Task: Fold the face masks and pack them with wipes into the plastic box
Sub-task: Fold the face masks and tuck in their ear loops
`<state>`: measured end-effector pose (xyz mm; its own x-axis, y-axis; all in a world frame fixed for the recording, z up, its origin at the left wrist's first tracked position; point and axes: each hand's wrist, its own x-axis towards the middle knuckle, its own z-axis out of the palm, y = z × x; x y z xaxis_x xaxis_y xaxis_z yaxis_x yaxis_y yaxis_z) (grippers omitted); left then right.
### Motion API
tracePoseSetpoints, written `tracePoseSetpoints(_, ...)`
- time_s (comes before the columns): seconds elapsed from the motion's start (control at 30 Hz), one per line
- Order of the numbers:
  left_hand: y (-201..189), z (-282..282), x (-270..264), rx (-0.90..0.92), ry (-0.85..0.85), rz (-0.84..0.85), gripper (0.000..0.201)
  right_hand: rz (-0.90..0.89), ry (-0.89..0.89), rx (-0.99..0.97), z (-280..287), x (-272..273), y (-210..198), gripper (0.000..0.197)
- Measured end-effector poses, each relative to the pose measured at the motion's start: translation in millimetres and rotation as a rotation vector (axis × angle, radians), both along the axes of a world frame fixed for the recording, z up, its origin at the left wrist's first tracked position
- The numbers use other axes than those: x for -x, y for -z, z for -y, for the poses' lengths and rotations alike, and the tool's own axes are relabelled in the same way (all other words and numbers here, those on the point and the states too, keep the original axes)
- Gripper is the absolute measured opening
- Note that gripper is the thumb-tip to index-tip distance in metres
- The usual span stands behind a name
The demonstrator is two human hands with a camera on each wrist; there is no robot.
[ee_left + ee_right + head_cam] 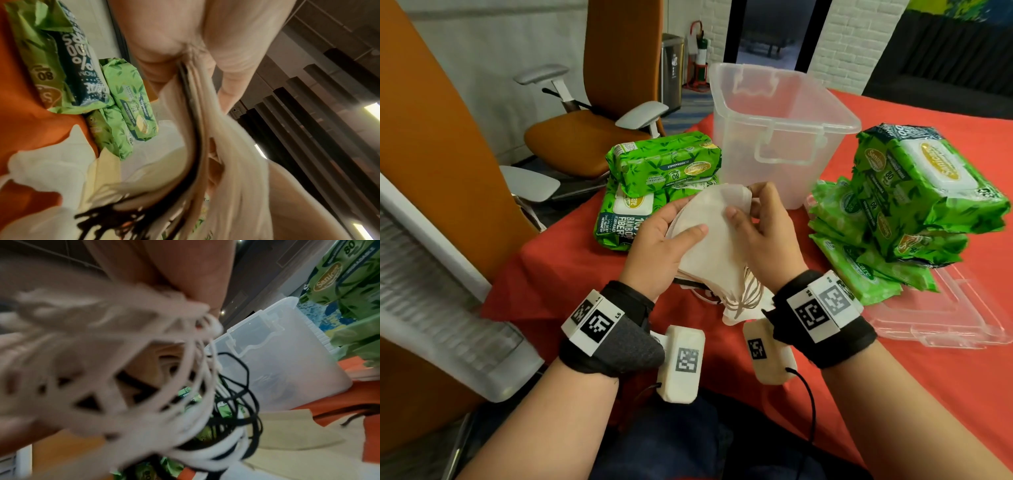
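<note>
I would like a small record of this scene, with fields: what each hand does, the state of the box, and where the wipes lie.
left hand: grips the stack of face masks from the left
right hand: pinches the stack's top edge
plastic box: open, upright, behind the hands; appears empty
lid: flat on the red tablecloth, at the right
wipes: green packs, one pile left of the box, one pile right
</note>
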<state>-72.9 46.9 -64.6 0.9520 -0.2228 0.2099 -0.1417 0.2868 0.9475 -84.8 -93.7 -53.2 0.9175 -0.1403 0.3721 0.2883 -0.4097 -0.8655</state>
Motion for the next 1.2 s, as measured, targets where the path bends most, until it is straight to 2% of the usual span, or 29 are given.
tracePoseSetpoints(0.1,1.4,-2.0,-0.4,-0.039,0.014,0.027,0.044,-0.028,-0.037,0.021,2.4,-1.4,-1.7,0.024)
tracePoseSetpoints(0.17,1.8,-2.5,-1.6,-0.058,0.025,0.041,0.045,-0.046,-0.066,-0.010,2.3,0.5,-4.6,0.022)
tracePoseSetpoints(0.33,-5.8,-2.2,1.2,-0.054,0.067,0.070,0.049,-0.117,-0.079,0.095,6.8,-2.4,-3.6,0.049)
tracePoseSetpoints(0.4,-9.0,-1.5,3.5,-0.037,0.067,0.085,0.051,-0.179,-0.175,0.093,7.3,-0.8,-5.2,0.039)
tracePoseSetpoints(0.5,-7.9,0.0,-1.3,0.053,-0.109,0.010,0.045,-0.131,-0.176,0.001,9.1,2.0,-9.9,0.011)
tracePoseSetpoints(0.57,0.8,0.8,-9.7,0.077,-0.280,-0.095,0.033,-0.092,-0.142,-0.148,10.3,3.3,-11.7,0.010)
tracePoseSetpoints(0.6,4.1,2.9,-10.5,0.079,-0.313,-0.153,0.032,-0.081,-0.121,-0.198,9.7,3.0,-12.7,0.015)
tracePoseSetpoints(0.67,10.2,8.8,-9.5,0.086,-0.271,-0.246,0.058,-0.091,-0.109,-0.220,7.6,2.5,-12.5,0.023)
tracePoseSetpoints(0.73,13.6,16.1,-5.6,0.129,-0.236,-0.310,0.091,-0.105,-0.149,-0.215,5.9,1.3,-8.4,0.014)
tracePoseSetpoints(0.77,12.1,19.0,-4.3,0.142,-0.236,-0.308,0.100,-0.118,-0.160,-0.215,5.4,0.4,-6.5,0.019)
tracePoseSetpoints(0.8,9.8,20.3,-3.0,0.129,-0.231,-0.299,0.102,-0.133,-0.154,-0.213,5.7,-1.6,-3.7,0.033)
tracePoseSetpoints(0.83,8.6,20.6,-4.6,0.121,-0.231,-0.268,0.094,-0.152,-0.147,-0.218,5.3,-1.7,-3.9,0.047)
tracePoseSetpoints(0.87,6.3,20.2,-5.1,0.098,-0.234,-0.245,0.075,-0.173,-0.153,-0.224,7.2,-2.8,-2.7,0.058)
tracePoseSetpoints(0.9,3.9,20.2,-4.4,0.097,-0.229,-0.214,0.053,-0.194,-0.175,-0.232,8.6,-2.3,-3.3,0.064)
tracePoseSetpoints(0.93,3.6,19.4,-4.8,0.095,-0.230,-0.200,0.045,-0.211,-0.201,-0.234,10.5,-3.0,-2.7,0.065)
tracePoseSetpoints(1.07,4.8,13.4,-2.8,0.061,-0.189,-0.050,0.058,-0.231,-0.246,-0.198,18.1,-4.2,-7.1,0.047)
tracePoseSetpoints(1.13,7.0,5.7,-5.6,0.026,-0.088,0.018,0.064,-0.226,-0.214,-0.190,20.7,-4.5,-10.6,0.039)
tracePoseSetpoints(1.2,4.6,-1.1,-8.2,-0.048,0.022,0.095,0.061,-0.242,-0.210,-0.220,21.1,-3.4,-14.1,0.034)
